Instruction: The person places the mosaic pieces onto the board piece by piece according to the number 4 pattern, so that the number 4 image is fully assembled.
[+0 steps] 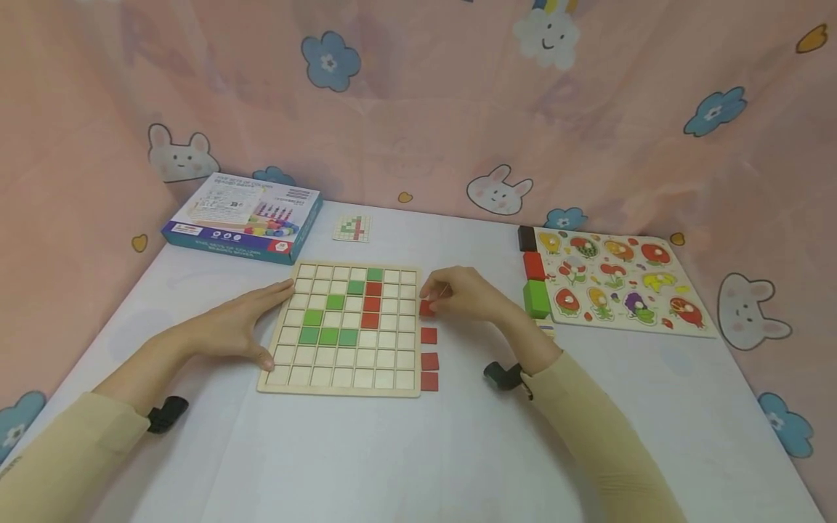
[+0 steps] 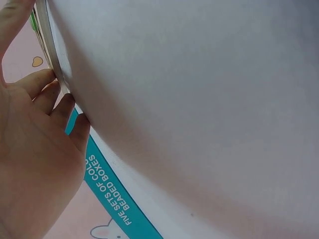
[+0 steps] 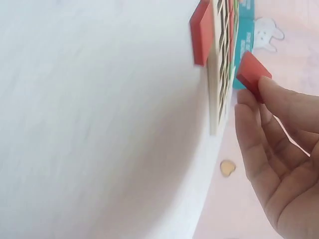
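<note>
A wooden grid board [image 1: 386, 358] lies on the white table, with several green tiles [image 1: 329, 336] in a slanting L shape and a column of three red tiles [image 1: 370, 320]. At the board's left edge my left hand [image 1: 229, 327] rests with fingers extended and thumb near the lower corner; the left wrist view has its fingertips against the edge. Beside the right edge, my right hand [image 1: 467, 294] pinches a red square tile [image 3: 251, 74] between thumb and fingers. Three more red tiles [image 1: 429, 361] lie below it along that edge.
A small pattern card [image 1: 353, 228] lies behind the board, right of a flat box [image 1: 242, 218]. To the right is a fruit puzzle board [image 1: 631, 270], with black [image 1: 527, 239], red [image 1: 533, 266] and green blocks [image 1: 537, 298] along its left side. A patterned pink curtain hangs behind.
</note>
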A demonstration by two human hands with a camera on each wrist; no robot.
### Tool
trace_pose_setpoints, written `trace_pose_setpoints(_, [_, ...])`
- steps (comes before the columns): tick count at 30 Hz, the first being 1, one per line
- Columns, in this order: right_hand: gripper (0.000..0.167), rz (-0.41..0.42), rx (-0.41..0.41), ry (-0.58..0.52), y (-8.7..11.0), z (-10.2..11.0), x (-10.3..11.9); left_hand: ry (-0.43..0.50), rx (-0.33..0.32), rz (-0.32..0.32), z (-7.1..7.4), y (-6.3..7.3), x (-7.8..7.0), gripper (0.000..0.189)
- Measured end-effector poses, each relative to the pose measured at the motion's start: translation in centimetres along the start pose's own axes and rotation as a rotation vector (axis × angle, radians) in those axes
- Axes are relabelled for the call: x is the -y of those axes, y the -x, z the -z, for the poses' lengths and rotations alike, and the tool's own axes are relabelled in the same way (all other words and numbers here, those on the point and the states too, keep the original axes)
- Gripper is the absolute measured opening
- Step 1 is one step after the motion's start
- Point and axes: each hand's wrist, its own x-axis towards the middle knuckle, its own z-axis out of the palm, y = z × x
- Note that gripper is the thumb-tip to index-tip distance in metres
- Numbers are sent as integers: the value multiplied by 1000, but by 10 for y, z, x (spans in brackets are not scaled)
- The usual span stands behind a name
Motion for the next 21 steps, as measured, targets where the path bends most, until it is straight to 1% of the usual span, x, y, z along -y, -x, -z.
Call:
trace_pose_setpoints(4, [13,-8,-8,-53,-5,-9,15,-2,-2,-4,0,0,-1,135])
trace_pose_setpoints(6, [12,-6,2,-70,-7,-16,23,-2,-3,-4,0,0,-1,135])
trace_pose_setpoints(11, [10,34,37,-84,-13,-34,39,-6,-4,-3,1,0,-2,136])
trace_pose_setpoints(16, [8,82,55,-92,-19,-49,49,-3,-2,1,2,1,-3,135])
trace_pose_setpoints(18, [8,93,60,-92,-20,-53,52,-2,-2,4,2,1,-3,135])
trace_pose_setpoints(21, [7,87,58,-71,-21,-58,58,1,-2,5,1,1,-3,135])
